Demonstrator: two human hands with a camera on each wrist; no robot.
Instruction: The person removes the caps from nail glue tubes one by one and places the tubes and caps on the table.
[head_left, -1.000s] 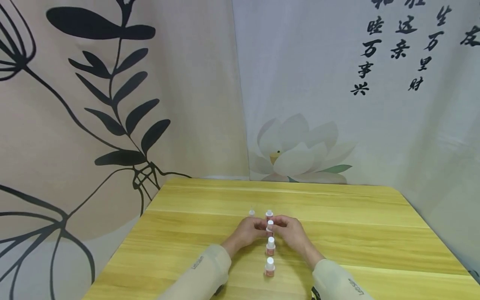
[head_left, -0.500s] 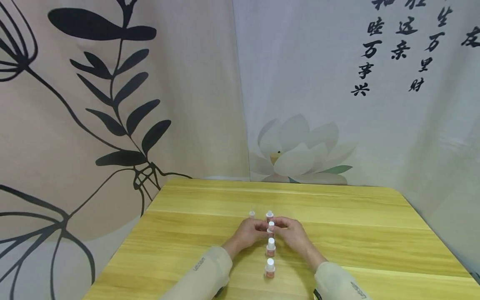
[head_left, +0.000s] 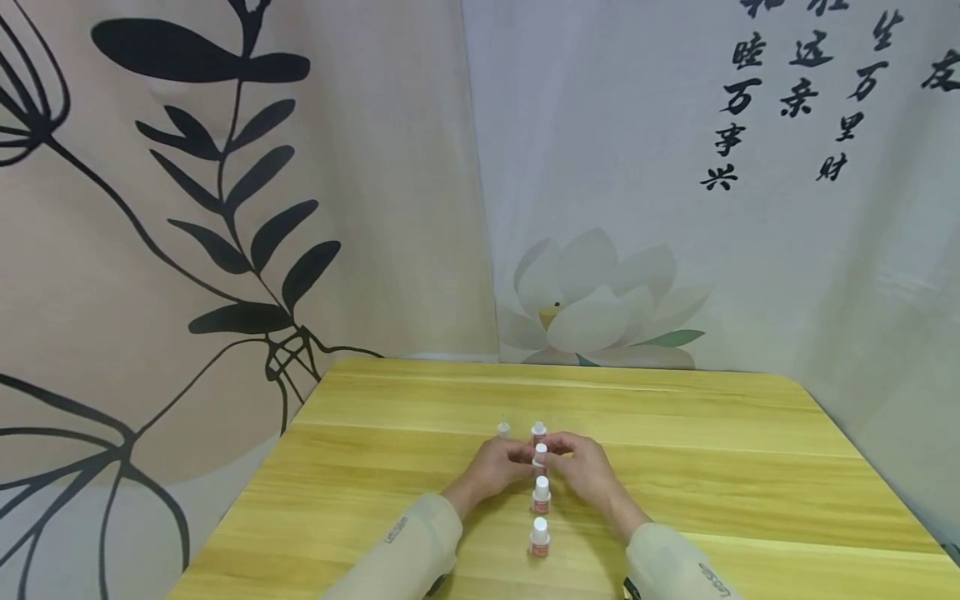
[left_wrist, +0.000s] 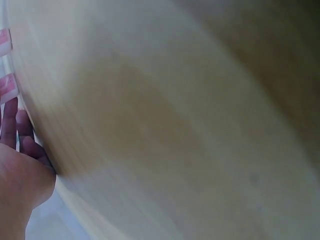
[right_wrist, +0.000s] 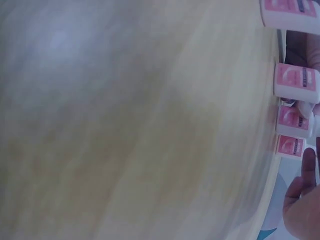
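Note:
Small white-capped bottles with pink labels stand upright on the wooden table, most in a line running away from me. My left hand (head_left: 493, 467) and right hand (head_left: 587, 468) meet from either side at one bottle (head_left: 541, 455) in that line, pinching it between their fingertips; the fingers partly cover its body. Just beyond it is another bottle (head_left: 538, 431). Nearer to me stand a third bottle (head_left: 541, 496) and the front bottle (head_left: 539, 537). In the right wrist view, labelled bottles (right_wrist: 297, 82) show beside the right hand's curved fingers (right_wrist: 308, 165).
A separate bottle (head_left: 503, 429) stands behind the left hand, left of the line, its lower part hidden. The wooden table (head_left: 712, 433) extends to both sides. A printed curtain (head_left: 397, 208) hangs behind its far edge.

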